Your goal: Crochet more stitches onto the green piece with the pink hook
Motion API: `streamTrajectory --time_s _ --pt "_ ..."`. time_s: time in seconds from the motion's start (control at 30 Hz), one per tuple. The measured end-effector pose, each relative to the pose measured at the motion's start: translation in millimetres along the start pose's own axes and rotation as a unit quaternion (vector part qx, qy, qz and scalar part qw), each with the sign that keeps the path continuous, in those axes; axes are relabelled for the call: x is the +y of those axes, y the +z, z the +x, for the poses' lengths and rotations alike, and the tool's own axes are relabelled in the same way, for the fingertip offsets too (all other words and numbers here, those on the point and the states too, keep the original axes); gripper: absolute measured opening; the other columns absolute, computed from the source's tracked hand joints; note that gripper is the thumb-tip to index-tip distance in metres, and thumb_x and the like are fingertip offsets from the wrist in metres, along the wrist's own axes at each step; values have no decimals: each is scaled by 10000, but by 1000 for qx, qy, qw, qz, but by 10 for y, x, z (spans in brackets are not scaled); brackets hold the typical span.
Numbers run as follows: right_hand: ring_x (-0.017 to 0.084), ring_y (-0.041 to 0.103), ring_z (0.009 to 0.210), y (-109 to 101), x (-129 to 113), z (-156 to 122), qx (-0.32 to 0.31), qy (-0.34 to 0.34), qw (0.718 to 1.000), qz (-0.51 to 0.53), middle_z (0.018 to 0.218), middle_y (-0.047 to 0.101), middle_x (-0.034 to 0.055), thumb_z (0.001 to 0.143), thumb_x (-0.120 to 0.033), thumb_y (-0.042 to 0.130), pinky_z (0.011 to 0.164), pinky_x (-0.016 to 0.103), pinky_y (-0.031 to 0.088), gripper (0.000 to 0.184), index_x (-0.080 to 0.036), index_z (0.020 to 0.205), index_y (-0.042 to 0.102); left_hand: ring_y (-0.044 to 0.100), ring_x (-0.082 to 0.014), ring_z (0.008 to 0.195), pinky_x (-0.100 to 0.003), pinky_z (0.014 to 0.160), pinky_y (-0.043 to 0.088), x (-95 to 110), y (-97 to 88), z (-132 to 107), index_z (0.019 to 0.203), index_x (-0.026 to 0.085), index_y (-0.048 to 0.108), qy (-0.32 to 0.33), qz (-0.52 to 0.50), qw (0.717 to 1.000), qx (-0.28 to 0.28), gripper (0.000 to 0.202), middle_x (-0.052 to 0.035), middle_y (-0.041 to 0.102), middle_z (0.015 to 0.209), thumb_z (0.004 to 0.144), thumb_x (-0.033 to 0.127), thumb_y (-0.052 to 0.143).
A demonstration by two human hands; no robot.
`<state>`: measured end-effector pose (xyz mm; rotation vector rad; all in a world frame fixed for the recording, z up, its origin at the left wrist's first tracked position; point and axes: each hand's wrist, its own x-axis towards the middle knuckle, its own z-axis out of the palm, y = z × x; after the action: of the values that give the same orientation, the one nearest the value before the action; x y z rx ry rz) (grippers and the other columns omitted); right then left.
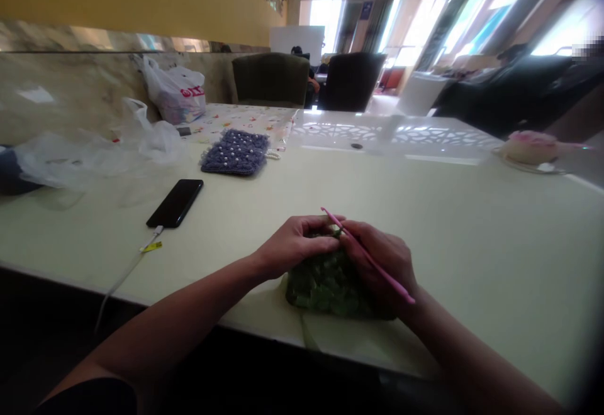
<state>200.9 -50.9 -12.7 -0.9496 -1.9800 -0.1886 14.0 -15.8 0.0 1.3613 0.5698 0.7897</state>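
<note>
A dark green crocheted piece (330, 283) rests at the table's near edge under both hands. My left hand (302, 239) is closed on its upper edge, thumb in front. In my right hand (384, 251) is a pink crochet hook (377, 267), its tip pointing up and left past the left fingers. A bit of green yarn (338, 231) shows at the hook between the two hands. The right fingertips are partly hidden behind the hook and the work.
Left on the table (462, 245) lie a black phone (177, 203) with a white cable (123, 280) and a purple beaded crocheted pouch (237, 152). Plastic bags (179, 94) stand behind. A pink-topped round object (531, 146) sits far right. Chairs (271, 78) and a seated person are beyond.
</note>
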Motion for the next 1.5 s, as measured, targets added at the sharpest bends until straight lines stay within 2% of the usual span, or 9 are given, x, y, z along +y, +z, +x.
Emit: streamTrajectory --time_s 0.07,0.17,0.4,0.67,0.8,1.03,1.23,1.4,1.5 --pt "133 687 659 -19 -12 -19 18 54 998 19 862 745 27 981 -245 554 621 210 520 135 -197 1042 665 581 -238 1243 -402 1124 376 16 -51 16 1130 203 745 27 56 998 0 290 -76 697 1250 894 231 579" --pt "106 629 549 -41 -20 -23 21 88 995 33 728 709 -15 975 -267 562 558 193 489 132 -202 990 675 568 -227 1261 -407 1145 353 -10 -92 40 1072 208 763 35 133 988 63 301 -63 679 1286 926 223 501" --pt "115 649 595 -26 -34 -34 1 66 996 61 788 726 2 981 -273 538 575 201 499 150 -208 1018 668 613 -210 1188 -361 1082 411 -69 -52 41 1093 184 749 59 148 961 227 279 -87 708 1215 890 340 638" --pt "96 612 557 -23 -38 -31 11 86 993 77 729 694 -21 977 -260 552 542 191 471 123 -211 1013 659 639 -154 737 -321 755 508 -66 -41 39 1072 152 755 -43 -44 977 204 495 -76 747 884 811 568 687" --pt "75 582 538 -25 -26 -32 13 88 992 95 700 672 -40 970 -245 564 529 173 450 113 -214 1023 660 641 -162 819 -310 812 499 -61 -73 58 1036 144 761 -18 -53 973 224 511 -80 739 926 782 585 710" --pt "100 678 783 -8 30 -24 -10 102 978 184 944 731 -10 960 -205 588 693 179 519 177 -243 1112 668 684 -192 818 -336 834 521 0 -112 14 1005 136 769 -92 -102 990 34 545 -109 744 880 772 624 696" --pt "107 646 732 -29 40 -4 -45 82 979 181 888 670 12 963 -222 584 645 204 506 144 -227 1076 673 665 -159 886 -305 908 499 84 -113 6 965 184 785 -125 -13 992 6 391 -52 741 929 631 364 879" --pt "115 652 717 -48 21 -8 -57 47 985 157 903 665 27 961 -221 586 639 211 523 187 -226 1127 674 658 -168 940 -336 965 479 98 -100 9 968 188 785 -90 -3 995 -43 290 -58 738 993 706 308 818" --pt "136 674 773 -86 41 29 -70 7 981 182 943 679 47 946 -204 604 682 227 548 203 -214 1134 681 648 -180 993 -342 983 461 78 -131 17 1105 198 753 -72 12 995 -63 365 -66 730 1068 741 208 738"
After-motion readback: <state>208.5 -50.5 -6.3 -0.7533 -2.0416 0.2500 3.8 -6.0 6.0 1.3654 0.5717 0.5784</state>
